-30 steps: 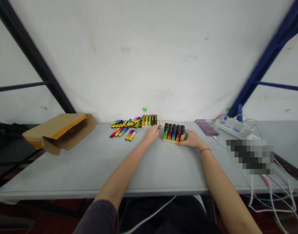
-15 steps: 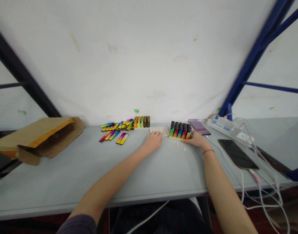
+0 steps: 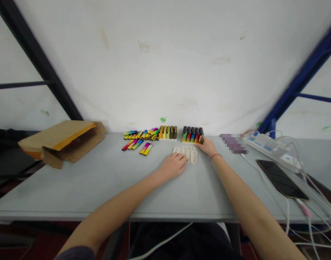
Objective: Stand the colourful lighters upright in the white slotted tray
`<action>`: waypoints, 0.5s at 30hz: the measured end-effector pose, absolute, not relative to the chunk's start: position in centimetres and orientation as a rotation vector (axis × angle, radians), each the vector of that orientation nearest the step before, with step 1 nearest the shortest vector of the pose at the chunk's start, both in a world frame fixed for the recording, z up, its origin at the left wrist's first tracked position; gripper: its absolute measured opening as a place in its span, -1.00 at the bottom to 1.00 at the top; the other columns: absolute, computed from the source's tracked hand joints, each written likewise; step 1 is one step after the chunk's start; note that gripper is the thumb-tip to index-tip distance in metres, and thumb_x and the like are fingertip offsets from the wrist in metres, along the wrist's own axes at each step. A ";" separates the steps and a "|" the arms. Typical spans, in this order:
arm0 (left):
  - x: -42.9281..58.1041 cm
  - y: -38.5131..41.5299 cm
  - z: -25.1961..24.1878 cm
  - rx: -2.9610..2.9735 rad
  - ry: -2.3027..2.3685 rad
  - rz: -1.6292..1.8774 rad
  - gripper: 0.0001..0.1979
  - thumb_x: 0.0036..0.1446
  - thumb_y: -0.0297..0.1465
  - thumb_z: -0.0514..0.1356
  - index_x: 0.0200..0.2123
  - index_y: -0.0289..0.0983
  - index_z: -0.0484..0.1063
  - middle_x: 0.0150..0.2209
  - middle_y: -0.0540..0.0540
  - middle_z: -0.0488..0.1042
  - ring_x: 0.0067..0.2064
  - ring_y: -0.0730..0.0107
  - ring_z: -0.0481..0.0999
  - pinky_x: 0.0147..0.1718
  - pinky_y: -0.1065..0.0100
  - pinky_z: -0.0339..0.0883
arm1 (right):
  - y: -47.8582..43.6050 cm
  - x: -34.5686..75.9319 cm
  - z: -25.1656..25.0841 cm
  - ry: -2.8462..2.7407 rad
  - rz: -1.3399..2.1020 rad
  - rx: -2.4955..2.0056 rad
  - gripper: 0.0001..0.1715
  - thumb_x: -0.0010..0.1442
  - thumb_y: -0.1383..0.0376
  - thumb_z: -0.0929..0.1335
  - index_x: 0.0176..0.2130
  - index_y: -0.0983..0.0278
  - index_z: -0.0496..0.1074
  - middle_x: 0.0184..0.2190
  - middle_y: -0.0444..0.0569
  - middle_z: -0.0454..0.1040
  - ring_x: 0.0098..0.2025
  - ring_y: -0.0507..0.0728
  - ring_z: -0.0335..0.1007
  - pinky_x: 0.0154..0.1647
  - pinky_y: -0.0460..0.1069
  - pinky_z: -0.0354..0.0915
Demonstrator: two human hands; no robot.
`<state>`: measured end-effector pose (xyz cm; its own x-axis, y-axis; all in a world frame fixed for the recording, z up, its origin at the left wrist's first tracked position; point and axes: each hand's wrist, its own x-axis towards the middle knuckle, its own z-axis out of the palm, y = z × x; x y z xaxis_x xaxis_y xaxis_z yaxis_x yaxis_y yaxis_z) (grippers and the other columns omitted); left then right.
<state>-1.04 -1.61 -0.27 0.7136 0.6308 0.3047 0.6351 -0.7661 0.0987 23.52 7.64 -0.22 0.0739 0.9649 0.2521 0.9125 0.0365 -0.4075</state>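
Observation:
My left hand [image 3: 175, 165] lies over the left part of a white tray [image 3: 191, 156] with rows of round holes. Its fingers rest flat on the tray, and the thumb is hidden. My right hand [image 3: 207, 146] is closed around the right front corner of a filled tray of lighters [image 3: 192, 135] close to the wall. These lighters stand upright in rows, with black tops and multicoloured bodies. To their left, a second group of upright lighters [image 3: 168, 133] shows yellow to dark brown bodies.
Loose colourful lighters [image 3: 140, 135] lie in a pile, with several more [image 3: 133, 144] in front. An open cardboard box [image 3: 65, 141] is at the left. On the right are a phone [image 3: 281, 178], a pixelated flat object [image 3: 234, 143], a power strip [image 3: 273, 150] and white cables [image 3: 287, 209].
My left hand has drawn the white tray toward me. My right hand has shifted the filled tray of lighters back toward the wall and leftward. The camera view has turned slightly.

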 end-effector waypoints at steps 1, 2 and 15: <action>-1.0 -1.6 -0.3 -2.900 -1.067 -0.514 -0.72 0.33 -0.45 0.05 0.02 -0.25 0.48 0.02 -0.20 0.53 0.05 0.12 0.44 0.07 0.12 0.35 | 8.0 22.9 -0.1 -1.826 0.180 -1.945 -0.55 0.20 0.15 0.46 0.03 0.26 0.43 -0.01 0.15 0.63 0.02 0.31 0.56 -0.03 0.08 0.39; -1.0 -1.6 -0.3 -2.902 -1.067 -0.514 -0.72 0.32 -0.45 0.06 0.02 -0.25 0.48 0.03 -0.20 0.53 0.05 0.12 0.44 0.08 0.12 0.35 | 8.4 22.4 -0.1 -1.792 0.201 -1.989 -0.51 0.21 0.13 0.46 0.07 0.27 0.41 0.04 0.18 0.61 0.07 0.32 0.54 0.02 0.11 0.38; -1.1 -2.1 -0.1 -2.878 -1.101 -0.515 -0.68 0.29 -0.47 0.09 0.04 -0.19 0.50 0.06 -0.18 0.51 0.09 0.15 0.46 0.07 0.14 0.37 | 9.7 18.8 0.0 -1.532 0.212 -2.156 -0.46 0.21 0.05 0.43 0.07 0.28 0.39 0.00 0.33 0.59 0.10 0.43 0.53 0.07 0.27 0.36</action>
